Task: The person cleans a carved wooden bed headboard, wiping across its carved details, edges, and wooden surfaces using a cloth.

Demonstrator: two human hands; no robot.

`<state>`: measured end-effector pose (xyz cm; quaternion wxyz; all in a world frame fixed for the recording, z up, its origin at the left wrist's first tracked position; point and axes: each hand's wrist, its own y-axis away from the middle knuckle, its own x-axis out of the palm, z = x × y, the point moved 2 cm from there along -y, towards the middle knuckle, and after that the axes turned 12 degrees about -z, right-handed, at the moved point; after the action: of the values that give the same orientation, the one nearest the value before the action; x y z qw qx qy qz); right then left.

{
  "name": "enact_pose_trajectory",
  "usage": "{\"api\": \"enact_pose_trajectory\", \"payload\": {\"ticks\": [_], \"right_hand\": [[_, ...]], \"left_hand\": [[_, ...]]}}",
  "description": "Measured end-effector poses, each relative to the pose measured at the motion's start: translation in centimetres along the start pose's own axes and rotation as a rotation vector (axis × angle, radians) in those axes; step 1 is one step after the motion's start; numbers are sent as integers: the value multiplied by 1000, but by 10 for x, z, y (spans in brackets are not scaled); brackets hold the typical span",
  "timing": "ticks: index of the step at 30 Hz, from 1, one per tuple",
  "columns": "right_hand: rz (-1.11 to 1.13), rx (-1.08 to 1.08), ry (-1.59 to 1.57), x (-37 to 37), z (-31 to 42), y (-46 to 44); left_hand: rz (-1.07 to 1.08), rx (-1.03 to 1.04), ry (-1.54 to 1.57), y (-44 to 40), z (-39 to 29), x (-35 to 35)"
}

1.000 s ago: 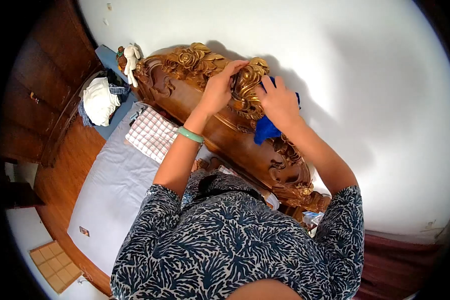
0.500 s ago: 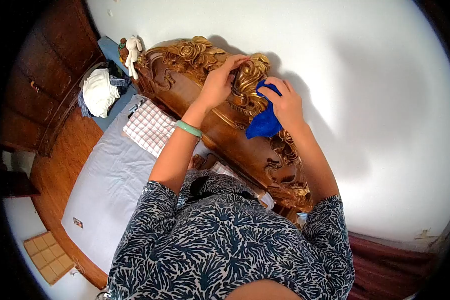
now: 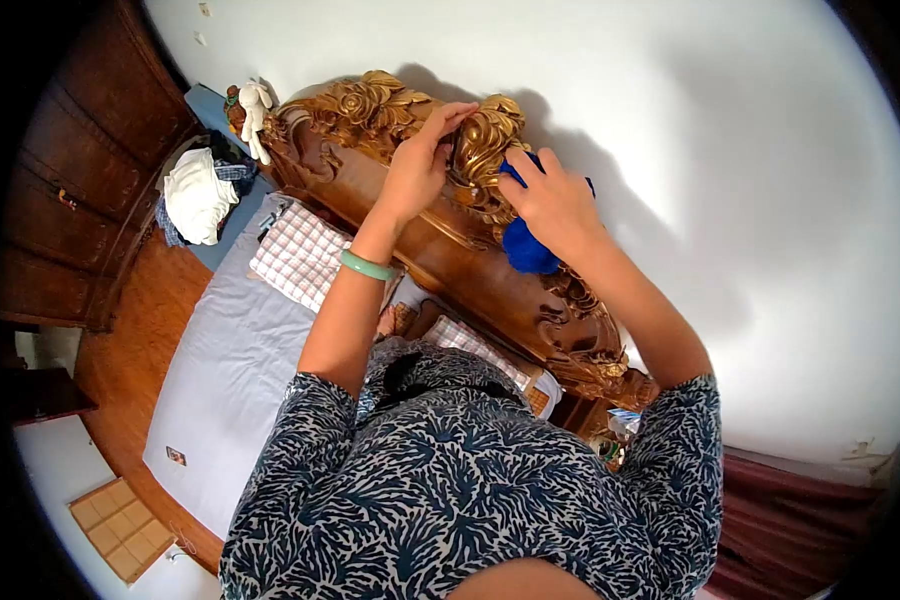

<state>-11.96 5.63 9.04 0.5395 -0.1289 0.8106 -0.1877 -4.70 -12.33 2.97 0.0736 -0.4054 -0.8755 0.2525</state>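
Note:
A carved wooden headboard [image 3: 430, 250] with gilded flowers and scrolls along its top stands against the wall. My right hand [image 3: 555, 205] presses a blue cloth [image 3: 530, 248] on the headboard's right side, just beside the raised gold ornament [image 3: 485, 140]. Part of the cloth hangs below my fingers, and some of it is hidden under them. To the left of that ornament, my left hand [image 3: 417, 170] rests on the carving with its fingers stretched out, holding nothing. A green bangle [image 3: 367, 265] circles my left wrist.
Below the headboard lies a bed with a grey-blue sheet [image 3: 225, 340] and a checked pillow [image 3: 298, 255]. A white soft toy [image 3: 254, 120] sits at the headboard's left end, near piled clothes [image 3: 198, 195]. A dark wooden wardrobe [image 3: 80, 180] stands at left; a dark red curtain [image 3: 790, 520] hangs lower right.
My right hand has turned and flattened over the blue cloth, now covering more of it. Both hands appear slightly further left as the view shifts. My left hand stays on the carving.

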Motion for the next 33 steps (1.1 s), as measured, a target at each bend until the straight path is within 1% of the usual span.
{"api": "enact_pose_trajectory", "payload": {"ticks": [1,3,4,6,7,8,10,11,12,14,15,17,18,19,20,21,24,26,27,28,30,32,33], "right_hand": [[-4,3,-2,-3,0,-3],[97,-31,27,-4,-2,-7],[94,-34,28,-3,-5,-8],[1,193,58,-8,-18,-11],[-98,346,-71,-19,-27,-14],[-98,342,-70,-18,-28,-16],[-452,543,-428,-14,-36,-23],[-519,500,-517,-7,-34,-26],[-491,486,-566,0,-21,-36],[-378,526,-539,13,-16,-35],[-381,537,-534,16,-16,-30],[-491,427,-449,17,-13,-24],[-489,427,-451,11,-9,-22],[-442,456,-453,3,-8,-21],[-394,483,-456,-3,-7,-17],[-398,479,-448,-9,-8,-14],[-356,420,-378,-19,-11,-8],[-325,511,-261,-28,-16,-5],[-394,502,-237,-30,-17,-11],[-393,499,-233,-30,-16,-15],[-350,410,-229,-28,-10,-21],[-375,416,-213,-22,-11,-23],[-376,379,-187,-21,-12,-24]], "left_hand": [[2,2,-5,0,0,-1],[1,17,5,0,0,0],[-3,20,3,0,-1,0],[-4,33,-24,1,-6,1],[-10,35,-24,1,-7,1],[14,3,-20,2,-8,1],[34,-20,-13,1,-9,0],[23,-38,-5,2,-9,-2],[26,-59,5,3,-7,-1],[25,-80,-3,5,-2,-2],[38,-87,6,5,-2,0],[34,-93,13,4,-3,1],[5,-39,21,5,-6,1],[-22,18,30,4,-8,1],[-22,18,31,6,-11,1],[-14,18,15,4,-13,2],[-11,10,-11,5,-18,2],[-1,5,-13,7,-20,1],[11,-22,-3,7,-20,1],[25,-48,7,6,-20,1],[25,-51,12,7,-23,2],[24,-54,13,8,-26,2],[21,-52,26,8,-27,2]]}}
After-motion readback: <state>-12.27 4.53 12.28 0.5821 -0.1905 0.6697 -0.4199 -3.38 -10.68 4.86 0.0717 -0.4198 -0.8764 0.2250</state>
